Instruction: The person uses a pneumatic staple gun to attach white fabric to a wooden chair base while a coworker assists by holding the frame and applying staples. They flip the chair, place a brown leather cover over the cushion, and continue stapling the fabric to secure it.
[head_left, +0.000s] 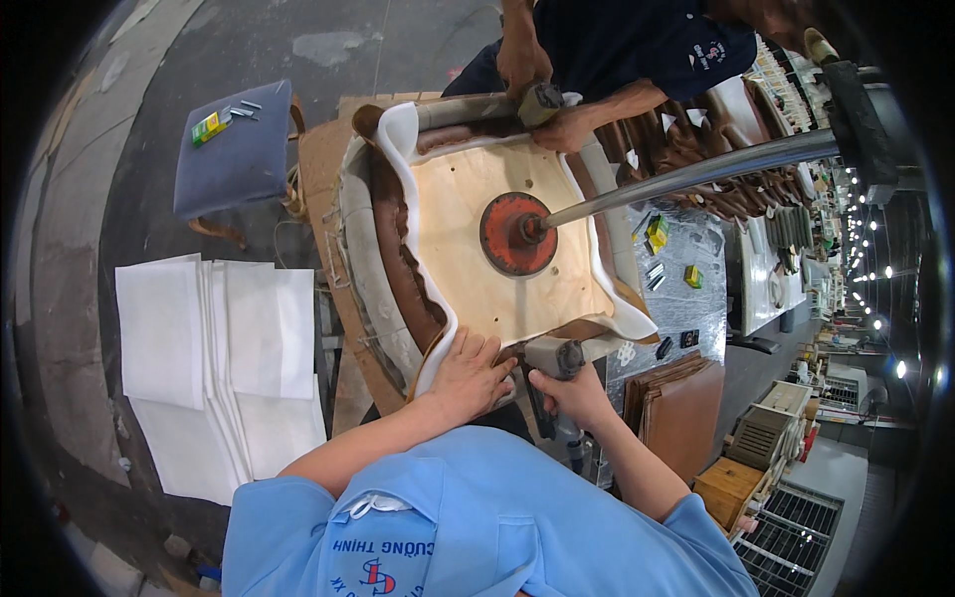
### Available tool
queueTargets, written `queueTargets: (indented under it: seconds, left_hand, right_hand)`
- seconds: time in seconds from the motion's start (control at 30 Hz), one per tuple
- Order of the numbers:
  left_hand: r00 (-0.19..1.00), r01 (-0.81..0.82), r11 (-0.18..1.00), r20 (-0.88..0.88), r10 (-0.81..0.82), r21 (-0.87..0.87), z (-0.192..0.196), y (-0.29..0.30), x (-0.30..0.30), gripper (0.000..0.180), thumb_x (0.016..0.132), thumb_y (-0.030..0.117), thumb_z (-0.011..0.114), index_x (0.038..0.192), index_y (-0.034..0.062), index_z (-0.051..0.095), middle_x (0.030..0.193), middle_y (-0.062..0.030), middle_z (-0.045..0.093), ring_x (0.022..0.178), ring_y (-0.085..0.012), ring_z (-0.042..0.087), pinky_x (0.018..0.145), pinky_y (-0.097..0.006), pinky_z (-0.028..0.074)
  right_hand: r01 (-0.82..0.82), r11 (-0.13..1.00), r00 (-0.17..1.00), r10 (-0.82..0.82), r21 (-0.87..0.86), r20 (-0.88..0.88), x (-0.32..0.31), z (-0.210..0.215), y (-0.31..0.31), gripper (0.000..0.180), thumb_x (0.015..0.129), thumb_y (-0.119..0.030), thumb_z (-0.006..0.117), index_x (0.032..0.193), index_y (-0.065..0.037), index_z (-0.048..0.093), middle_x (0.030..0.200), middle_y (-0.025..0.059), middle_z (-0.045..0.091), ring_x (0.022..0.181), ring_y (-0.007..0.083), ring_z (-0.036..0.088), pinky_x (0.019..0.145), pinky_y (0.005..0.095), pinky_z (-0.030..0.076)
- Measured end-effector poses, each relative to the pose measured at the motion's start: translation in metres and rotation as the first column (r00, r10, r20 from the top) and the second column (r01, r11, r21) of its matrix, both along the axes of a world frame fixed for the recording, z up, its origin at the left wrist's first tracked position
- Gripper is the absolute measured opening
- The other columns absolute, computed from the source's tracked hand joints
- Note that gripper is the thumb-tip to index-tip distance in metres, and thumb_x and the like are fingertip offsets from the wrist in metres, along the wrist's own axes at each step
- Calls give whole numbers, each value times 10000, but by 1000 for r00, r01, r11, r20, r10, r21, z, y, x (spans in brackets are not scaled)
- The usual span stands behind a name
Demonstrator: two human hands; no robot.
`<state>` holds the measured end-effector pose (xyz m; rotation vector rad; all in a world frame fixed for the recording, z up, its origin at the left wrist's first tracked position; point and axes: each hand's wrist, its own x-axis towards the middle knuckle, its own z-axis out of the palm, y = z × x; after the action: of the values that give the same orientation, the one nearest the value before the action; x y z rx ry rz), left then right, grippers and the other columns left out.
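Note:
An upturned seat with a bare plywood bottom [468, 249], white foam edging [418, 234] and brown leather [393, 224] pulled around it sits under a red round press disc [502, 239] on a steel arm [696, 171]. My left hand [470, 376] lies flat on the near edge, pressing leather and foam down. My right hand [569, 390] grips a grey staple gun [553, 360] whose nose is against that same edge. At the far side another person's two hands [542, 95] hold a second staple gun [540, 102] at the seat's rim.
White fabric sheets [214, 363] lie stacked at my left. A blue padded stool [234, 149] with small staple boxes stands at the upper left. Brown leather panels [681, 403] and a metal bench with small boxes [681, 269] are at my right.

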<state>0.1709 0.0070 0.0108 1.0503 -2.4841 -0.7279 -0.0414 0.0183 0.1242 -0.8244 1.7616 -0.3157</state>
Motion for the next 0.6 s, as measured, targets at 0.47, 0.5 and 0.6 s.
queueTargets:
  seconds: [0.47, 0.5, 0.6]
  left_hand:
    - [999, 14, 1000, 38, -15, 4, 10, 3, -1, 361, 964, 407, 784, 1208, 144, 829, 1254, -140, 617, 1258, -396, 543, 1203, -596, 351]
    - [1000, 16, 999, 4, -16, -39, 12, 5, -1, 362, 965, 403, 784, 1209, 140, 828, 1264, -143, 619, 1272, -399, 538, 1208, -604, 347]
    - [998, 47, 996, -31, -50, -73, 21, 14, 0, 308, 959, 284, 773, 1215, 113, 797, 1305, -172, 629, 1295, -402, 560, 1199, -617, 377]
  right_hand:
    - [-44, 995, 998, 39, -89, -48, 7, -16, 7, 359, 993, -203, 861, 1258, -9, 718, 843, 27, 736, 568, 96, 630, 524, 297, 527]
    - [-30, 996, 999, 26, -79, -45, 3, -17, 16, 430, 981, -207, 868, 1325, -20, 691, 862, 25, 740, 575, 86, 628, 536, 294, 535]
    - [71, 947, 997, -65, -313, 31, -4, -22, 61, 674, 954, -193, 898, 1551, -62, 615, 1165, 72, 778, 948, 170, 749, 840, 337, 616]
